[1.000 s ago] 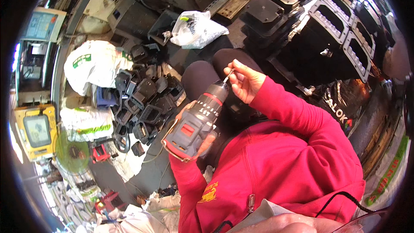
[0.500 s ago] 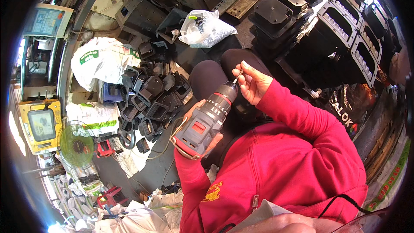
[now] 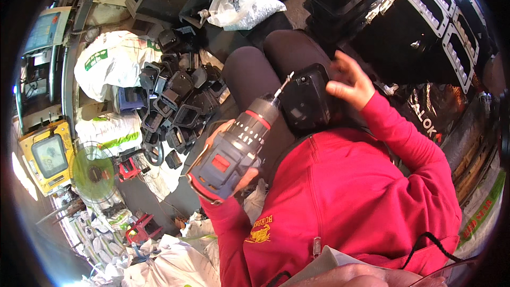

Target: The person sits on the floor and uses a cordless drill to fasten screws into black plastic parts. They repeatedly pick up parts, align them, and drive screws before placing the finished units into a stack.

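My left hand (image 3: 245, 179) is wrapped round a grey, black and red cordless drill (image 3: 231, 154). The drill points up and to the right over my thighs, and a thin silvery bit (image 3: 283, 86) sticks out of its chuck. Something small shows at the bit's tip, too small to make out. On my lap lies a black box-shaped part (image 3: 305, 98) with a smooth face, just right of the bit. Beside that part's right edge my right hand (image 3: 353, 81) is open, thumb and fingers apart, with nothing visible in it.
A clear plastic bag of small metal pieces (image 3: 244, 8) sits beyond my knees. To the left lie a heap of black housings (image 3: 178, 98), white sacks (image 3: 114, 64) and a green fan (image 3: 92, 172). Black frames with pale rims (image 3: 425, 2) are stacked at the right.
My right hand has let go of the bit's tip and moved right, its fingers opening. The drill has shifted left and down in my left hand, and the black part on my lap now shows.
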{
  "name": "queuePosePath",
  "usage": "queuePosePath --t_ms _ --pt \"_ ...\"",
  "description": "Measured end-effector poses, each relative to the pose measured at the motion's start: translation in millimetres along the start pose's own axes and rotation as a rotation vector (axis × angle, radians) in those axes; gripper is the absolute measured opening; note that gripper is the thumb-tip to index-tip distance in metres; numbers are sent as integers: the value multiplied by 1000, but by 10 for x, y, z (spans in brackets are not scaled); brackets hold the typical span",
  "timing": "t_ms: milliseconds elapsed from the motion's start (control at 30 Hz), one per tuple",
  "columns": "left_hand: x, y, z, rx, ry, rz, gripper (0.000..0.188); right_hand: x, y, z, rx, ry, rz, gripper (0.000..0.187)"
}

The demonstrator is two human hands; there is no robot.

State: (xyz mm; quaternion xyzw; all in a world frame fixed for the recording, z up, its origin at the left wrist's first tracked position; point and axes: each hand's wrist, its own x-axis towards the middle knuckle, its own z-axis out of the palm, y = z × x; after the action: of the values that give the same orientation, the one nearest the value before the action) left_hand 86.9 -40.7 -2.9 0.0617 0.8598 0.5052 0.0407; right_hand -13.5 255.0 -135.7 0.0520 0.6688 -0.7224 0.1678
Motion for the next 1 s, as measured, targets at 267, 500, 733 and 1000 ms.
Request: queuePosePath --t_ms 267,500,733,1000 --pt "-278 -54 21 -139 -98 -113 90 163 413 218 43 -233 189 81" --pt "-200 9 195 114 -262 -102 84 262 457 171 148 -333 268 72" --pt "5 32 356 211 -375 -108 84 259 473 162 229 -312 275 70" --pt "146 65 447 257 -460 -213 82 255 473 123 233 -325 281 73"
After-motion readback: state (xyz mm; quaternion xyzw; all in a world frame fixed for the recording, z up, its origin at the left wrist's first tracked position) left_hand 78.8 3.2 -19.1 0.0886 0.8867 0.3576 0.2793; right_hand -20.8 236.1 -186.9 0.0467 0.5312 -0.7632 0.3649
